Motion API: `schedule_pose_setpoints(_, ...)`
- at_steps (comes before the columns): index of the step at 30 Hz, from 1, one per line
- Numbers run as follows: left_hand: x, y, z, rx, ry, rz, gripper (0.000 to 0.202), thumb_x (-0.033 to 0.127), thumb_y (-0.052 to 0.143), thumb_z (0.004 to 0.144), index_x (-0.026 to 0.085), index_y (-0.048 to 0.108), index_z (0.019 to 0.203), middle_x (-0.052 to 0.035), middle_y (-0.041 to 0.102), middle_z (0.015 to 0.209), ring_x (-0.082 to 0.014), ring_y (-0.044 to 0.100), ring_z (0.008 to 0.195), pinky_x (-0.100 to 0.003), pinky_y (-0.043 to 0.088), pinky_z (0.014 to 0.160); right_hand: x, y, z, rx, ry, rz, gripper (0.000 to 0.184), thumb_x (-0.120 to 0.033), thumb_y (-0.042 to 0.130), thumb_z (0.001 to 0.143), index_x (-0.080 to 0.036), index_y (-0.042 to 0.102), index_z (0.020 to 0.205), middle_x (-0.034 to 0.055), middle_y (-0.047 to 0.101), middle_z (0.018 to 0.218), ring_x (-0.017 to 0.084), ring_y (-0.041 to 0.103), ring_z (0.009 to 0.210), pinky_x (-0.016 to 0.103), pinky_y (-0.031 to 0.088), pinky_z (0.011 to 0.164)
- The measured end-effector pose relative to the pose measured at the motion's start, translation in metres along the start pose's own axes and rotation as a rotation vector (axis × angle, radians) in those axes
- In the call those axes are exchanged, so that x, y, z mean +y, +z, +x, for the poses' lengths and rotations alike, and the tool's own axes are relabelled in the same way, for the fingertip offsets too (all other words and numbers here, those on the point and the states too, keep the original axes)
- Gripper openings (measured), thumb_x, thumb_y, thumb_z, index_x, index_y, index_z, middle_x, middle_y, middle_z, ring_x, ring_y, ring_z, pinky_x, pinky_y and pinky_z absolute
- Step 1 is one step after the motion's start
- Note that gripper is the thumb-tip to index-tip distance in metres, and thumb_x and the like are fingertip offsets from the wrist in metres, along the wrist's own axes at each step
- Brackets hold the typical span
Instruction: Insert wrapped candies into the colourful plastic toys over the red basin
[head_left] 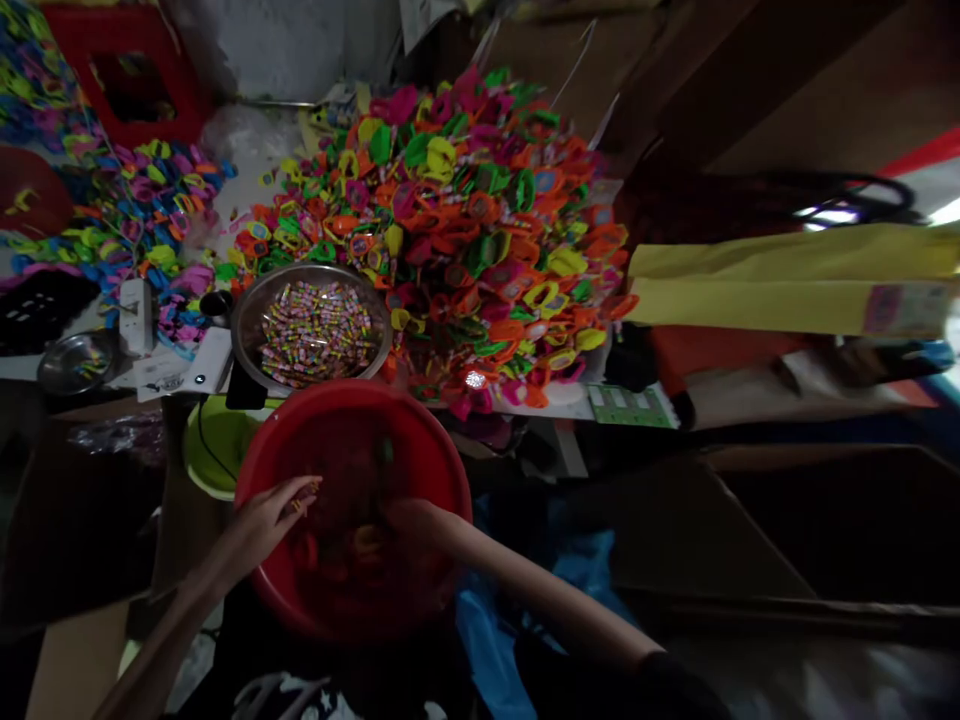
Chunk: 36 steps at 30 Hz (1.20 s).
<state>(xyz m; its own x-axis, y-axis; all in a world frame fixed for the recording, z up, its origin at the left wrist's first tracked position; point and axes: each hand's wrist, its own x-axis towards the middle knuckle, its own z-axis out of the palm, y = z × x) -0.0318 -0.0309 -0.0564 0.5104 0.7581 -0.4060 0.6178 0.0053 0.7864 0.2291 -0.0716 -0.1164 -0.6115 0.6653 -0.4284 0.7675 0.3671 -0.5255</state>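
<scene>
Basin (453, 468): red, round plastic, low in front of the person and below the table edge. Its inside is dim, with a few blurred orange and yellow pieces on the bottom.
Left hand (264, 522): reaches in over the basin's left rim with the fingers stretched out loosely. A small yellowish bit shows at the tips, but I cannot tell whether it is pinched.
Right hand (409, 518): down inside the basin among the pieces, knuckles up. Too dark to tell whether the fingers grasp anything.
Metal bowl (247, 318): on the table just beyond the basin's far rim, full of small striped sweets.
Toy heap (465, 230): a tall mound of orange, green, pink and yellow plastic pieces, just beside the metal bowl on its right and spilling to the table edge.
Green bowl (211, 450): shows from under the basin's left rim.
Yellow rolls (787, 285): lie level, right of the toy heap, well apart from both hands.
Blue bag (491, 625): crumpled under the right forearm.
Open room: dark cardboard to the right of the basin and bare brown board to its left. The far side is crowded by the table.
</scene>
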Motion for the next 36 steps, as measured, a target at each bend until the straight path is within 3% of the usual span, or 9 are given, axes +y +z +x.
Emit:
schedule_pose_setpoints(3, 0.002, 0.003, 0.0, -0.01, -0.008, 0.028, 0.037, 0.033, 0.043, 0.091, 0.025, 0.051, 0.126, -0.0036, 0.063, 0.122, -0.0175, 0.06, 0.11, -0.03, 0.045, 0.098, -0.005, 0.0, 0.003, -0.149, -0.125, 0.144, 0.027, -0.012, 0.055, 0.083, -0.016, 0.063, 0.108, 0.004, 0.07, 0.09, 0.01, 0.065, 0.067, 0.017, 0.048, 0.06)
schedule_pose_setpoints(5, 0.005, 0.004, 0.0, -0.018, -0.002, 0.045, 0.037, 0.035, 0.042, 0.091, 0.024, 0.051, 0.125, -0.0038, 0.063, 0.121, -0.0174, 0.061, 0.108, -0.031, 0.045, 0.098, -0.005, -0.006, 0.007, -0.177, -0.175, 0.26, 0.029, -0.017, 0.061, 0.081, -0.018, 0.061, 0.111, 0.0019, 0.069, 0.093, 0.011, 0.065, 0.074, 0.016, 0.048, 0.064)
schedule_pose_setpoints(9, 0.01, 0.005, 0.0, -0.023, 0.013, 0.064, 0.037, 0.036, 0.042, 0.091, 0.024, 0.051, 0.125, -0.0035, 0.065, 0.117, -0.017, 0.062, 0.107, -0.029, 0.045, 0.096, -0.009, -0.025, 0.011, 0.094, -0.158, 0.758, 0.044, -0.03, 0.071, 0.075, -0.015, 0.056, 0.113, 0.0046, 0.065, 0.104, 0.015, 0.062, 0.092, 0.022, 0.049, 0.079)
schedule_pose_setpoints(13, 0.012, 0.006, -0.002, -0.007, 0.028, 0.075, 0.036, 0.037, 0.043, 0.092, 0.024, 0.052, 0.124, -0.0025, 0.064, 0.118, -0.0164, 0.061, 0.108, -0.027, 0.044, 0.097, -0.013, -0.042, 0.008, 0.255, -0.182, 0.999, 0.035, -0.033, 0.072, 0.073, -0.015, 0.059, 0.099, 0.0046, 0.064, 0.098, 0.016, 0.062, 0.088, 0.027, 0.049, 0.079)
schedule_pose_setpoints(16, 0.015, 0.008, -0.003, -0.002, 0.052, 0.06, 0.036, 0.035, 0.043, 0.092, 0.021, 0.053, 0.123, -0.0046, 0.063, 0.121, -0.0169, 0.059, 0.111, -0.025, 0.044, 0.097, -0.017, -0.049, 0.008, 0.291, -0.229, 1.07, 0.029, -0.032, 0.072, 0.074, -0.015, 0.056, 0.092, 0.0053, 0.064, 0.097, 0.017, 0.062, 0.088, 0.029, 0.05, 0.078)
schedule_pose_setpoints(21, 0.025, 0.009, -0.006, 0.015, 0.065, -0.003, 0.036, 0.037, 0.043, 0.093, 0.021, 0.052, 0.124, -0.0039, 0.061, 0.124, -0.0161, 0.057, 0.114, -0.024, 0.042, 0.099, -0.021, -0.056, 0.009, 0.438, -0.518, 1.036, 0.013, -0.018, 0.069, 0.079, -0.016, 0.058, 0.087, 0.0074, 0.06, 0.107, 0.019, 0.051, 0.116, 0.038, 0.039, 0.101)
schedule_pose_setpoints(24, 0.029, 0.009, -0.009, 0.061, 0.041, -0.048, 0.039, 0.04, 0.042, 0.093, 0.024, 0.049, 0.128, -0.0026, 0.056, 0.131, -0.0164, 0.052, 0.121, -0.025, 0.039, 0.102, -0.023, -0.059, 0.008, 0.473, -0.526, 0.99, 0.01, -0.015, 0.066, 0.081, -0.016, 0.063, 0.09, 0.01, 0.05, 0.121, 0.018, 0.05, 0.117, 0.036, 0.04, 0.1)
schedule_pose_setpoints(27, 0.031, 0.01, -0.011, 0.103, 0.002, -0.083, 0.039, 0.042, 0.044, 0.092, 0.025, 0.049, 0.127, -0.0022, 0.056, 0.129, -0.017, 0.051, 0.12, -0.025, 0.039, 0.101, -0.025, -0.061, 0.006, 0.494, -0.53, 0.97, 0.011, -0.012, 0.063, 0.083, -0.017, 0.062, 0.093, 0.0096, 0.051, 0.117, 0.016, 0.054, 0.112, 0.033, 0.043, 0.096)
schedule_pose_setpoints(36, 0.041, 0.016, -0.01, 0.206, -0.016, -0.218, 0.025, 0.036, 0.06, 0.08, 0.019, 0.059, 0.099, 0.0017, 0.063, 0.088, -0.0119, 0.06, 0.081, -0.018, 0.046, 0.074, -0.033, -0.065, 0.008, 0.551, -0.547, 0.924, 0.011, -0.013, 0.061, 0.084, -0.017, 0.057, 0.092, 0.0107, 0.056, 0.118, 0.017, 0.055, 0.112, 0.033, 0.045, 0.094)
